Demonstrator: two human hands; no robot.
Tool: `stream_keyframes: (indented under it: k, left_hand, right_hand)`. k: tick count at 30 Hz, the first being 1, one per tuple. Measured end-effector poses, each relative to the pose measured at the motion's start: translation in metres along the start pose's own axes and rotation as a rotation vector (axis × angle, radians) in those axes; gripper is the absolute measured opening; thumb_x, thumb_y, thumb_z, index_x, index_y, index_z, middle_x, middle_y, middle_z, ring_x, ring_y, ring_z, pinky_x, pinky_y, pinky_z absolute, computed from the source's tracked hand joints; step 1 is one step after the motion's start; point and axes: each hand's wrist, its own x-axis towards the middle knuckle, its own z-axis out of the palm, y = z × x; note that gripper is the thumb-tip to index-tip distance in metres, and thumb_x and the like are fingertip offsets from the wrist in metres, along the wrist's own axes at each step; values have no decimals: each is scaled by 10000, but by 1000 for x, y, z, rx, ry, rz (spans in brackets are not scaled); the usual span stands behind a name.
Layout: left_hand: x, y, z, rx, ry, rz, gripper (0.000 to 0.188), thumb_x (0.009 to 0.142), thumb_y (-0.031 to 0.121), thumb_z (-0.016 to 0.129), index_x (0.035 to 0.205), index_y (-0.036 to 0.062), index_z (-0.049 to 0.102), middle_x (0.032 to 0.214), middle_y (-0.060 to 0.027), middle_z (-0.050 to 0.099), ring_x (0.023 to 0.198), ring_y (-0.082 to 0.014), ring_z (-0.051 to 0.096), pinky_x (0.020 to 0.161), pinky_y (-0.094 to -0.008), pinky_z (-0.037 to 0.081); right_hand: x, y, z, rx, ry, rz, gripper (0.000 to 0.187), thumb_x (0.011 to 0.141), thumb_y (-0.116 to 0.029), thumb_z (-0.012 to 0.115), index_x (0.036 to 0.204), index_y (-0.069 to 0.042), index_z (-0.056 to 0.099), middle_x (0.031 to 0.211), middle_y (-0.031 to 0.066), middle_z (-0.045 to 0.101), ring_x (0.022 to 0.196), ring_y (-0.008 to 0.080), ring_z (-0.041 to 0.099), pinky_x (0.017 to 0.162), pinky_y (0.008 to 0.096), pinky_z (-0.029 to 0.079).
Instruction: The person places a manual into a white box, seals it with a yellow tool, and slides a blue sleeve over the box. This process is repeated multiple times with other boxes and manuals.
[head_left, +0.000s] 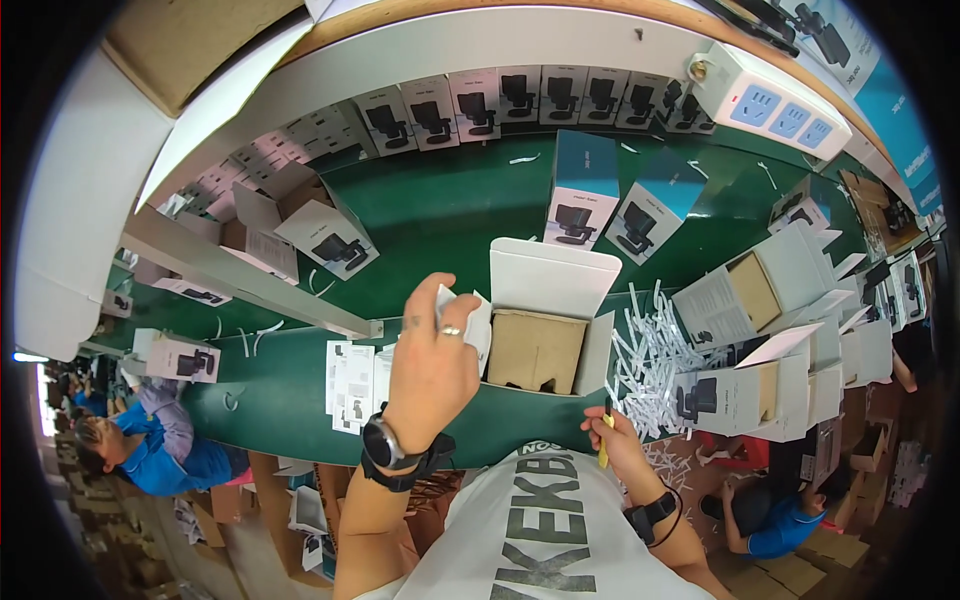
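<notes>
An opened white carton [538, 352] stands in front of me with its lid [553, 272] raised and a brown cardboard insert inside. My left hand [436, 350] is at the carton's left side, its fingers closed on a white piece of card [480, 332]; whether this is the side flap or a separate sheet I cannot tell. Near the table's front edge, my right hand [622, 446] is closed around a slim yellow utility knife [604, 454] with a dark upper end. Beside my left wrist lie white printed leaflets [350, 388].
White shredded paper [650, 365] is heaped right of the carton, beside several opened boxes [735, 290]. Two blue-topped boxes [582, 190] stand behind it. A metal post [250, 275] slants at left; a power strip [775, 105] hangs at upper right. Other people [170, 435] sit nearby.
</notes>
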Motion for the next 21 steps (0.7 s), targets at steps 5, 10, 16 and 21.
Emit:
stream_keyframes:
  k: [5,10,16,21]
  left_hand:
    - [-11,-1,24,80,-143,-7,623,806,-54,594,1421,-5,506,1448,-310,487,1254,-466,565,1008,-453,515]
    - [-49,1,35,-176,-79,-176,737,908,28,639,1573,-48,333,1494,-343,468,1370,-447,507,1161,-456,407]
    - [-95,-11,89,-879,-34,-799,828,912,161,732,1592,-45,307,1529,-346,433,1412,-462,458,1191,-487,363]
    - [-80,32,72,-396,-142,-349,908,897,323,781,1604,-12,318,1611,-354,317,1471,-506,363,1218,-518,319]
  right_hand:
    - [-7,-13,10,-150,-28,-48,216,1026,-110,638,1214,-5,651,947,28,698,707,67,530,618,239,441]
    - [-5,-15,-5,-194,-26,-268,218,1009,-95,640,1209,-12,662,919,32,680,695,65,530,610,226,416]
    - [12,-54,2,30,45,-270,289,986,-108,699,1251,-9,639,967,7,669,845,77,604,736,218,484]
    - [39,-69,47,-242,156,-625,384,984,-157,714,1305,3,579,1053,31,645,844,112,608,741,248,511]
